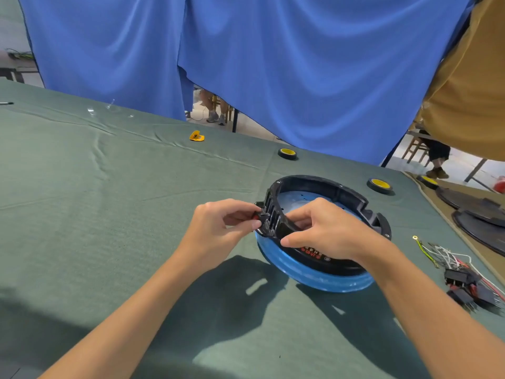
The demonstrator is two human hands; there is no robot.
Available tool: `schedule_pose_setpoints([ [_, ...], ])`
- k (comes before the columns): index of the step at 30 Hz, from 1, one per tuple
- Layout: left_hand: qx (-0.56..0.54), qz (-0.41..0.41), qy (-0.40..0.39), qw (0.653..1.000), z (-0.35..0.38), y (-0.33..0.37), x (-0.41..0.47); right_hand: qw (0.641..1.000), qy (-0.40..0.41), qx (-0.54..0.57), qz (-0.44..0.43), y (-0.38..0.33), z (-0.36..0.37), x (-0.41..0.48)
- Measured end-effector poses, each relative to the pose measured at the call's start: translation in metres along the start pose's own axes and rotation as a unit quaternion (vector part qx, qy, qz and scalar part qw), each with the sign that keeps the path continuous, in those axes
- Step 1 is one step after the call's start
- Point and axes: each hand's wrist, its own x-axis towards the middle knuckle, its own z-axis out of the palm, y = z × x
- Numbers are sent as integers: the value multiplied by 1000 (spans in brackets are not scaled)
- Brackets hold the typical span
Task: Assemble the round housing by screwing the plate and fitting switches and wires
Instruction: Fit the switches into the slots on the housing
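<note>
The housing (322, 184) sits on the green table (109, 214), a little to the right of the middle, with its black ring tipped up on the near-left side. That side has a wall with tall slots (273, 212) in it. The left hand (218, 225) pinches a small black and red switch (259, 216) between thumb and fingers, right against the outside of that wall. The right hand (328, 231) grips the same wall from the other side, with fingers curled over the rim and the thumb low on the outside. So the wall stands between the two hands, and the switch is on the left of it. I think the switch has to be pushed to the right, into a slot, while the right hand keeps the housing from sliding. How the switch is turned is too small to tell. More switches and wires (470, 283) lie well apart on the right.
</note>
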Motion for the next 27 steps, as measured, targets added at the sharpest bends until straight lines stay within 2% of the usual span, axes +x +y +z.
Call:
schedule_pose_setpoints([
  [4, 34, 39, 3, 999, 15, 3, 0, 1000, -13, -12, -18, 4, -7, -2],
  [14, 43, 12, 18, 999, 29, 2, -1, 999, -23, -31, -34, 14, -12, -5],
  [27, 77, 45, 21, 996, 51, 14, -6, 997, -29, -56, -49, 23, -24, -11],
])
